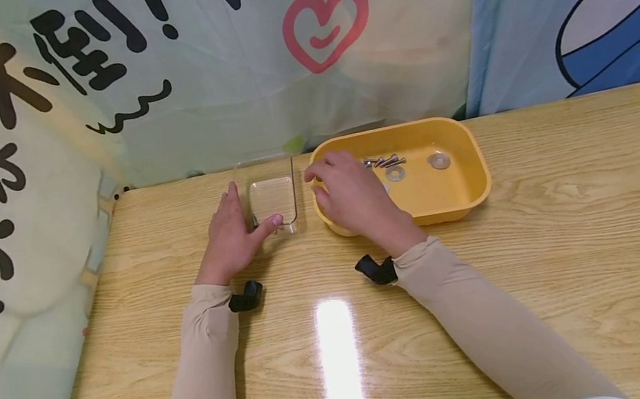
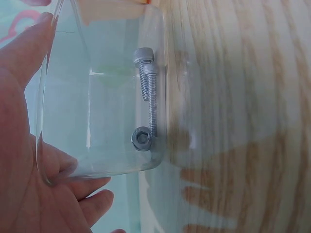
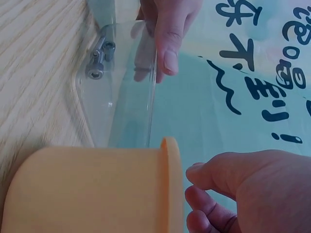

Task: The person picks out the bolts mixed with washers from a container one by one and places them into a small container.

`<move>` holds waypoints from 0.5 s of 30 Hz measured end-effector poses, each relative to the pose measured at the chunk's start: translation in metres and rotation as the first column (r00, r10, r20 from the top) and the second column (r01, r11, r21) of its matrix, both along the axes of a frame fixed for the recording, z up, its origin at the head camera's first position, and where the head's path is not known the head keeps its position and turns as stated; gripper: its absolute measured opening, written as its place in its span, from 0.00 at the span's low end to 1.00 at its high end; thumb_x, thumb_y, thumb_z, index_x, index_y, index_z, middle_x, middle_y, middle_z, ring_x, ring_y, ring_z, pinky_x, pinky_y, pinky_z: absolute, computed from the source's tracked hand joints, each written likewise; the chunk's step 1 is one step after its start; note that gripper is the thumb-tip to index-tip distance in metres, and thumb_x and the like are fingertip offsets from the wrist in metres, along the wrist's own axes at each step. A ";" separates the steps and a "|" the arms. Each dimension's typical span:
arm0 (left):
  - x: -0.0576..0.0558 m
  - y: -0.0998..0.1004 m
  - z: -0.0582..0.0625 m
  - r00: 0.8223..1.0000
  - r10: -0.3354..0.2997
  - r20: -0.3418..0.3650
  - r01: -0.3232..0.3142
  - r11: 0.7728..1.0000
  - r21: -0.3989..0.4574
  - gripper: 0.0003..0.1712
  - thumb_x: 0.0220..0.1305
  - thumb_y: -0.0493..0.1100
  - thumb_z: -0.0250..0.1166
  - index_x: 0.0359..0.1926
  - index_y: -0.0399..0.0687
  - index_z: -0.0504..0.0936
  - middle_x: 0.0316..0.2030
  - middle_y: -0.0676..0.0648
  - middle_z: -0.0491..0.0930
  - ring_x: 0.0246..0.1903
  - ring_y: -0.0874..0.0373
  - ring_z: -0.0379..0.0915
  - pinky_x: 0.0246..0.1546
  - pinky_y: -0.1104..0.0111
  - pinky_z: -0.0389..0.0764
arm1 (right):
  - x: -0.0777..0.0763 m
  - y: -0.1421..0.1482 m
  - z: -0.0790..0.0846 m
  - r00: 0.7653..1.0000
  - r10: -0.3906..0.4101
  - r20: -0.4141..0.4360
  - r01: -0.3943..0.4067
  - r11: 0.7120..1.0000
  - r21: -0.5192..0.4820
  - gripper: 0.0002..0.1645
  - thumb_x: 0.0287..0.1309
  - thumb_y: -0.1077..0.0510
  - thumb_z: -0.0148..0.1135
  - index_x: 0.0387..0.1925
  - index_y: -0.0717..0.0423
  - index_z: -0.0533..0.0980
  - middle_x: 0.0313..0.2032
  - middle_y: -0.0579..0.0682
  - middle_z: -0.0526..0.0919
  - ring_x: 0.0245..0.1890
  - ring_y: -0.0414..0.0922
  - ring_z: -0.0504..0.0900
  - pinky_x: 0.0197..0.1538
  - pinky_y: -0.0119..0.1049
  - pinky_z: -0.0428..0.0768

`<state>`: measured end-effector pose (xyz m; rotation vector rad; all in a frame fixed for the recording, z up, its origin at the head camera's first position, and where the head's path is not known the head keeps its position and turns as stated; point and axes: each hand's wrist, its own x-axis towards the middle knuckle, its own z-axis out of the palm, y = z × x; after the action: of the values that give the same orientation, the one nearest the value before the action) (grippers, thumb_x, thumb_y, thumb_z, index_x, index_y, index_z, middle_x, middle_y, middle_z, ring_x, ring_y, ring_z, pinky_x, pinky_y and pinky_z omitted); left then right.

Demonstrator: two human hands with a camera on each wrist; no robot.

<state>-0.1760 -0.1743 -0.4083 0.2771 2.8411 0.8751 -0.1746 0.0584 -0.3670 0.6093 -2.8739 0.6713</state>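
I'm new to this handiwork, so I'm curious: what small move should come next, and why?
Probably the right hand should reach for one of the screws in the yellow tray: it hovers by the tray's rim with nothing visible in its grasp, while the left hand rests against the clear box, where other screws already lie.

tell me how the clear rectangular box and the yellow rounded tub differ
The clear rectangular box is transparent, while the yellow rounded tub is opaque. The box is narrower than the tub. The box shows only three silver screws, while the tub holds a silver screw cluster plus round metal washers. Both are open on top and sit on the wooden table.
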 end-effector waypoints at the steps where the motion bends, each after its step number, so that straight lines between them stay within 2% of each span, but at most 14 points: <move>1: 0.000 0.000 0.000 1.000 0.000 0.000 0.000 1.000 0.000 0.60 0.70 0.66 0.59 0.78 0.34 0.34 0.78 0.33 0.40 0.77 0.40 0.35 0.74 0.46 0.44 | 0.000 0.001 0.000 1.000 -0.002 -0.002 0.002 1.000 -0.007 0.13 0.67 0.62 0.59 0.50 0.59 0.83 0.48 0.57 0.81 0.52 0.56 0.76 0.57 0.47 0.75; 15: 0.000 0.000 -0.001 1.000 -0.002 -0.007 0.002 1.000 -0.012 0.61 0.69 0.67 0.58 0.79 0.34 0.34 0.78 0.34 0.40 0.78 0.41 0.34 0.75 0.46 0.43 | 0.004 0.015 0.002 1.000 -0.020 0.008 0.020 0.999 -0.045 0.12 0.68 0.62 0.59 0.49 0.59 0.82 0.47 0.57 0.81 0.50 0.56 0.75 0.54 0.47 0.76</move>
<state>-0.1762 -0.1746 -0.4097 0.2826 2.8506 0.8581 -0.1703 0.0739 -0.3645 0.5727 -2.8588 0.7348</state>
